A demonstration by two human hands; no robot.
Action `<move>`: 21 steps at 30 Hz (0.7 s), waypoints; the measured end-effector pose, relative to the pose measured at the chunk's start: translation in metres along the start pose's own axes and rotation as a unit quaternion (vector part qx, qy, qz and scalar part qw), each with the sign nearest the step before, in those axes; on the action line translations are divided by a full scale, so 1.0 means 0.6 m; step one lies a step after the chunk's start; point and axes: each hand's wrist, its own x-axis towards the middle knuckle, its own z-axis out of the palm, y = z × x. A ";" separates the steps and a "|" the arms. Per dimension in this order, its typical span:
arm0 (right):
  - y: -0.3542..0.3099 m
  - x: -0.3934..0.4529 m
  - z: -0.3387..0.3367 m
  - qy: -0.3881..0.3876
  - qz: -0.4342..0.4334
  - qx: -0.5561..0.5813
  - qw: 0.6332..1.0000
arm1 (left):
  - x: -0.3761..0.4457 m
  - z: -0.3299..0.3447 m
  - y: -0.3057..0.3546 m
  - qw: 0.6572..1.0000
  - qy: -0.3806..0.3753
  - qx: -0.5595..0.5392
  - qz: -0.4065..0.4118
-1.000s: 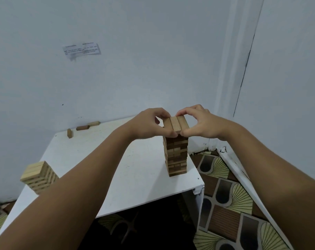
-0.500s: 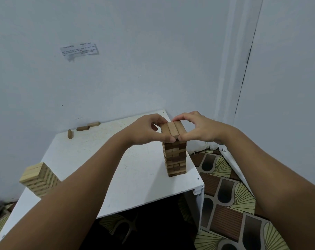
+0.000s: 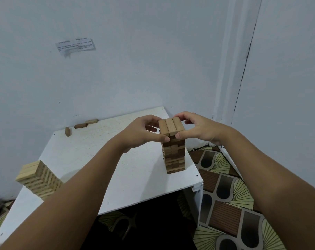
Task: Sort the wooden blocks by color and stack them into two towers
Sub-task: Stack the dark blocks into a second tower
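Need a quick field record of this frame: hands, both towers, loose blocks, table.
left hand: fingers curled on the left side of the top layer of the dark tower
right hand: pinches the right side of the same layer
dark tower: upright, near the table's right front corner, three blocks side by side on top
light tower: at the left edge, partly behind the left forearm
loose blocks: three by the wall, one standing on end
table: white

I have one head view only, looking forward and down from close behind my fingers [image 3: 180, 117], the counter [image 3: 102, 159] below them, wall [image 3: 135, 60] beyond.
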 end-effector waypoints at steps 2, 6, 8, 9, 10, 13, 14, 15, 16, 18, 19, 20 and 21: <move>-0.003 0.000 -0.001 -0.003 -0.003 0.009 1.000 | 0.000 0.001 -0.001 1.000 0.002 0.000 0.003; -0.001 0.003 0.000 -0.007 -0.008 0.019 1.000 | -0.001 0.004 -0.005 1.000 0.007 -0.003 0.010; 0.002 0.004 -0.001 -0.011 -0.010 0.021 1.000 | -0.004 0.004 -0.003 1.000 0.006 0.001 0.009; 0.003 0.003 -0.001 -0.014 -0.008 0.024 1.000 | -0.006 0.004 -0.002 1.000 0.003 0.006 0.003; 0.005 0.001 0.000 -0.015 -0.005 0.034 0.999 | -0.009 0.005 -0.002 1.000 0.002 0.009 -0.004; 0.009 -0.007 0.012 0.046 0.004 0.119 0.992 | -0.021 0.018 -0.006 0.996 0.054 -0.066 -0.020; 0.010 -0.009 0.021 0.090 0.001 0.160 0.983 | -0.026 0.027 -0.006 0.988 0.089 -0.123 -0.024; 0.010 -0.012 0.030 0.129 -0.002 0.201 0.971 | -0.029 0.039 -0.004 0.975 0.122 -0.181 -0.032; 0.008 -0.014 0.041 0.159 -0.006 0.239 0.958 | -0.030 0.053 -0.001 0.961 0.148 -0.231 -0.043; 0.003 -0.014 0.066 0.187 -0.010 0.289 0.939 | -0.032 0.086 0.008 0.935 0.179 -0.299 -0.059; 0.000 -0.013 0.078 0.191 -0.007 0.303 0.934 | -0.033 0.102 0.013 0.924 0.187 -0.327 -0.065; 0.000 -0.012 0.089 0.189 -0.004 0.314 0.931 | -0.033 0.118 0.017 0.913 0.190 -0.353 -0.073; -0.002 -0.012 0.099 0.184 -0.002 0.328 0.926 | -0.033 0.132 0.019 0.903 0.189 -0.375 -0.086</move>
